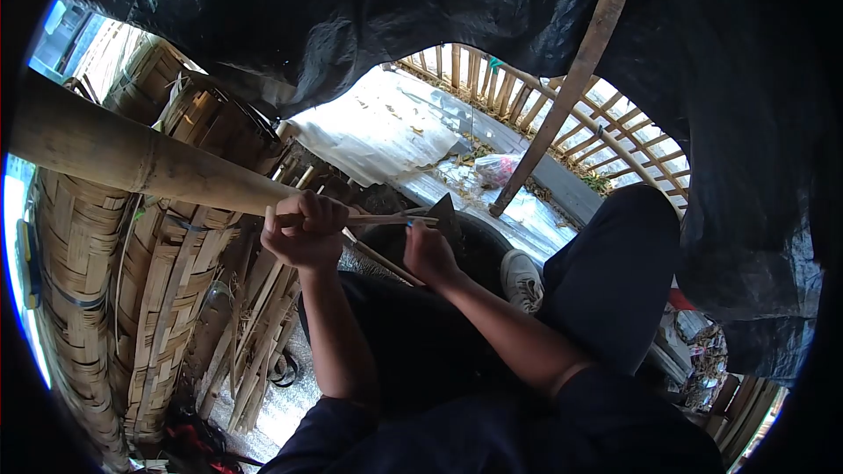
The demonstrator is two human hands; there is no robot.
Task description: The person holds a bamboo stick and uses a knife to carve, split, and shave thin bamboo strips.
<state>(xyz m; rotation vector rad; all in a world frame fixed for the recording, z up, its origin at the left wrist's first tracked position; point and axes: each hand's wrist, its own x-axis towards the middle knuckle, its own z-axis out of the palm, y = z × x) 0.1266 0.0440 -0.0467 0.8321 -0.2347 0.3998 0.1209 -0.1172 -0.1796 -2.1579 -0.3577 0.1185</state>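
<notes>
My left hand (307, 226) is closed around a pale bamboo strip (373, 219), which runs out to the right in front of me. Close to the strip's far end is my right hand (430, 253), its fingers curled shut. A small blue bit shows at those fingertips; what else they grip is hidden. Just beyond, a dark, pointed, flat piece (448, 215) sticks up over a dark round container (483, 241). Below the hands, another thin stick (386, 263) slants across toward my lap.
A thick bamboo pole (149, 162) crosses at left above rolled woven bamboo mats (83, 298). Split bamboo pieces (263, 342) lean beside my left forearm. Black plastic sheeting (369, 0) hangs overhead, and a wooden post (571, 79) slants down at right. My shoe (524, 281) is near the container.
</notes>
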